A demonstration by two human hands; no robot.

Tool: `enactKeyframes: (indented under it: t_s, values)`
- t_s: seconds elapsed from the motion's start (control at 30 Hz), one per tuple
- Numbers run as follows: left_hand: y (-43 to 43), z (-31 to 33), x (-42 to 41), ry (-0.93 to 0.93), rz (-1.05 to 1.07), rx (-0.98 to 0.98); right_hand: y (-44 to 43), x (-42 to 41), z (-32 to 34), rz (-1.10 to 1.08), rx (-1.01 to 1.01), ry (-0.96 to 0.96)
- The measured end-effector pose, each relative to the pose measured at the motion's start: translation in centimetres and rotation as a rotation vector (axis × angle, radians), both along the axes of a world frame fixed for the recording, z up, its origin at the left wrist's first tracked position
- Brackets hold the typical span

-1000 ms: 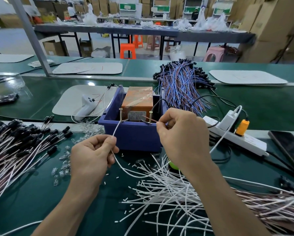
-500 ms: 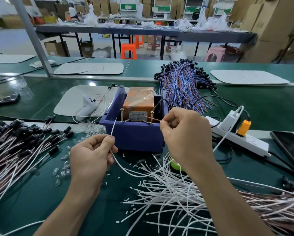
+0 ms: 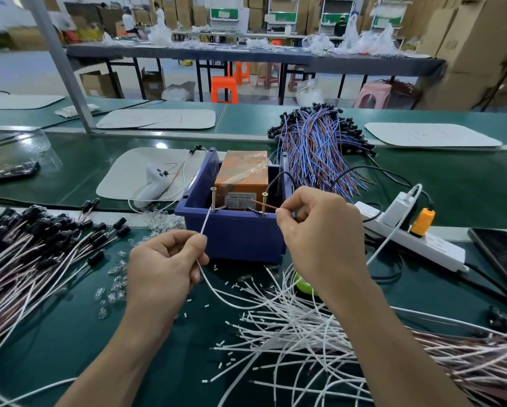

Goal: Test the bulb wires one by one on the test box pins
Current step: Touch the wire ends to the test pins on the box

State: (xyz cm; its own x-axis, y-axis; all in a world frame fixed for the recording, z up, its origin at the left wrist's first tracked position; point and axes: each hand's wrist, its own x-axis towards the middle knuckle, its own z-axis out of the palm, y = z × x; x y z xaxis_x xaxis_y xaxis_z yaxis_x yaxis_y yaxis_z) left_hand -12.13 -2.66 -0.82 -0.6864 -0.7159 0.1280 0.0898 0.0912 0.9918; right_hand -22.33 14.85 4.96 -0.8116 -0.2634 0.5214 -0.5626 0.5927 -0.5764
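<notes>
**A:** Bulb wire (image 3: 217, 295): where is it?

**B:** At 6 o'clock of the test box (image 3: 234, 239), slung in a loop between both hands. The left hand (image 3: 164, 268) pinches the white end with thumb and forefinger, and its tip reaches the foot of the left pin (image 3: 213, 198). The right hand (image 3: 319, 233) pinches the coppery lead (image 3: 271, 207), laid against the right pin (image 3: 264, 202).

**A:** Which step?

**B:** Mid-test, I'd judge. The bulb itself is hidden, so I can't tell the result. Next calls for lifting both ends clear and drawing another wire.

**A:** Obstacles?

**B:** The pile of white wires (image 3: 287, 330) at 5 o'clock, under the right forearm, could snag the loop. The power strip (image 3: 440, 251) lies at 3 o'clock, and the black-capped wires (image 3: 41, 239) lie at 9, well apart.
</notes>
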Motion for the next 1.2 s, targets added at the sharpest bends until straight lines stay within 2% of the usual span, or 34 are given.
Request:
enactKeyframes:
  t_s: [0.43, 1.2]
  values:
    - [-0.6, 0.0, -0.1, -0.006, -0.028, -0.020, -0.1, 0.0, -0.1, -0.008, 0.002, 0.021]
    - [-1.0, 0.2, -0.1, 0.034, 0.024, 0.107, 0.1, -0.2, -0.1, -0.012, 0.011, -0.012]
